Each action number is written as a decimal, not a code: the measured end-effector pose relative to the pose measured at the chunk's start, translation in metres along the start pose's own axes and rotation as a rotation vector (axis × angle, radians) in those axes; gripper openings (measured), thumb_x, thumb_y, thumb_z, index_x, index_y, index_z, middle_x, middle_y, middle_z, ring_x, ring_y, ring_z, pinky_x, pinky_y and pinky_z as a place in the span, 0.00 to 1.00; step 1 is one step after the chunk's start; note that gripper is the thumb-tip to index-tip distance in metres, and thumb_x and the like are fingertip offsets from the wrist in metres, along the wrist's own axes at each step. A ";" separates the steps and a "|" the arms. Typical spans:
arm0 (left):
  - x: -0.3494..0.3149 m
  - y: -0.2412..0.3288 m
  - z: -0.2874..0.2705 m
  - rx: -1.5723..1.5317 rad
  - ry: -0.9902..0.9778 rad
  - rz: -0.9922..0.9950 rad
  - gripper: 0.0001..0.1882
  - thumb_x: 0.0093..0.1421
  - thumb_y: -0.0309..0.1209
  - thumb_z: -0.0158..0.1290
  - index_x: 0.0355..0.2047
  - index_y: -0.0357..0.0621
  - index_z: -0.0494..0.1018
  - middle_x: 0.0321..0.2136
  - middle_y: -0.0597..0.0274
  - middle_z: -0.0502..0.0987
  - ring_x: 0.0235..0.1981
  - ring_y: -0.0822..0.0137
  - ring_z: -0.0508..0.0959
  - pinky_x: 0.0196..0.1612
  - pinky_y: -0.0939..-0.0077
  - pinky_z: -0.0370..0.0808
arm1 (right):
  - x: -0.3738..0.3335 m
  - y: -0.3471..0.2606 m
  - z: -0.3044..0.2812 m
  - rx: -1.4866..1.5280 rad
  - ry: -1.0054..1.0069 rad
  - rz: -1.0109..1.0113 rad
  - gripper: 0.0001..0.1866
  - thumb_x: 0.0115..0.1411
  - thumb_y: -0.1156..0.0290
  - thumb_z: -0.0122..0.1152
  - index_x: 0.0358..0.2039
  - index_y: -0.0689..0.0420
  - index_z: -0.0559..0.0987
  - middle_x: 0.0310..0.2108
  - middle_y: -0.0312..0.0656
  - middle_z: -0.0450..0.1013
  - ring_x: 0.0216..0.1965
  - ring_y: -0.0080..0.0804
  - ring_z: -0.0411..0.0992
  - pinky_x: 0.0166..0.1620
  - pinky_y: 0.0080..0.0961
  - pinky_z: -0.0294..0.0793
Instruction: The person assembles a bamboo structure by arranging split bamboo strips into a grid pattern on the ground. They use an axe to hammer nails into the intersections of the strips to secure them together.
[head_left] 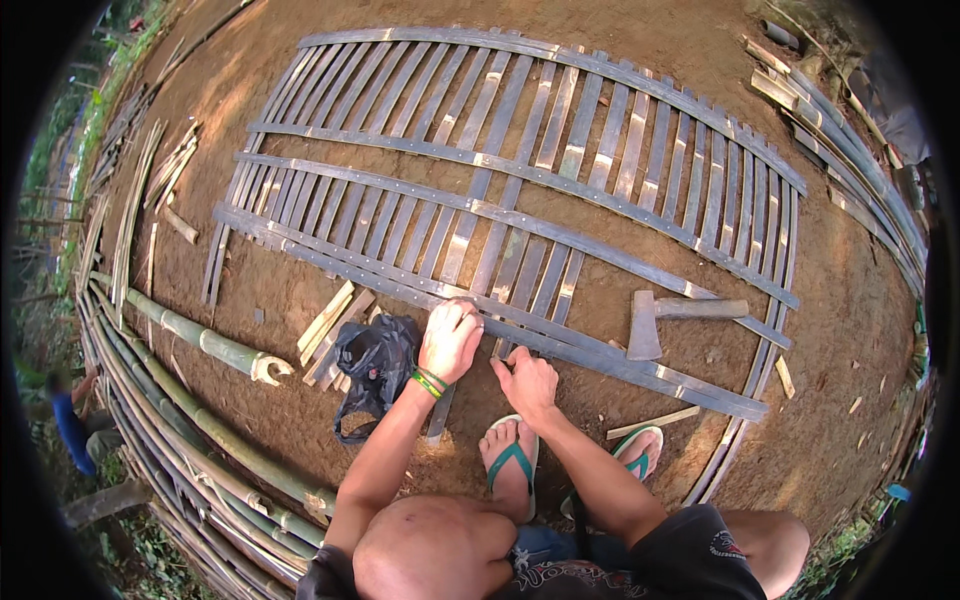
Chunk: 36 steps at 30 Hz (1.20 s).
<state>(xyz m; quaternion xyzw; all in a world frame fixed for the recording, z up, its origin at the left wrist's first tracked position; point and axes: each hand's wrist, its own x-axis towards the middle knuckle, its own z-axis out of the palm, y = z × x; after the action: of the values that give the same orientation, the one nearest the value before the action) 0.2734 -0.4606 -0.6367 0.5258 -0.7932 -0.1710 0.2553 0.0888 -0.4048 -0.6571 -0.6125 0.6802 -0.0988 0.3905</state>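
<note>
A bamboo lattice panel [380, 290] of thin slats fixed across long flat rails lies on the ground before me. My left hand [450, 340], with a green and yellow band at its wrist, has its fingers curled over the nearest rail [600, 355]. Just right of it, my right hand [527, 380] is closed, thumb and finger pinching the near end of a bamboo slat [503, 346] below that rail; the fingers partly hide it. A hatchet [645, 327] with a wooden handle rests across the panel's rails to the right.
A black plastic bag [378, 365] and short split sticks [322, 328] lie left of my hands. Long bamboo poles [215, 435] are heaped at the left, with more poles [850, 140] at the far right. Another person [72, 430] is at the left edge.
</note>
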 end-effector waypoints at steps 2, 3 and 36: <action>-0.003 -0.005 -0.009 0.032 -0.112 0.054 0.10 0.56 0.28 0.63 0.38 0.45 0.77 0.50 0.51 0.75 0.57 0.45 0.74 0.60 0.51 0.70 | 0.000 -0.002 0.008 -0.012 0.029 -0.033 0.18 0.65 0.54 0.68 0.34 0.57 0.80 0.23 0.55 0.80 0.29 0.57 0.82 0.34 0.52 0.82; -0.004 -0.008 -0.013 0.075 -0.156 0.097 0.09 0.56 0.28 0.63 0.38 0.45 0.78 0.50 0.51 0.75 0.57 0.45 0.74 0.60 0.51 0.70 | 0.000 -0.002 0.011 -0.018 0.042 -0.050 0.17 0.65 0.55 0.68 0.34 0.57 0.79 0.23 0.54 0.80 0.29 0.57 0.82 0.34 0.52 0.81; -0.060 0.023 0.012 -0.184 0.087 -0.661 0.06 0.61 0.21 0.61 0.37 0.41 0.76 0.31 0.49 0.78 0.38 0.46 0.77 0.43 0.58 0.75 | 0.036 0.007 -0.025 -0.301 0.177 -0.431 0.58 0.46 0.43 0.81 0.71 0.58 0.65 0.73 0.50 0.59 0.76 0.51 0.53 0.75 0.69 0.41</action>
<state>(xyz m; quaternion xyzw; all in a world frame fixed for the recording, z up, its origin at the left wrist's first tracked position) 0.2684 -0.3962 -0.6482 0.7360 -0.5496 -0.2926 0.2658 0.0690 -0.4447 -0.6599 -0.7832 0.5726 -0.1304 0.2042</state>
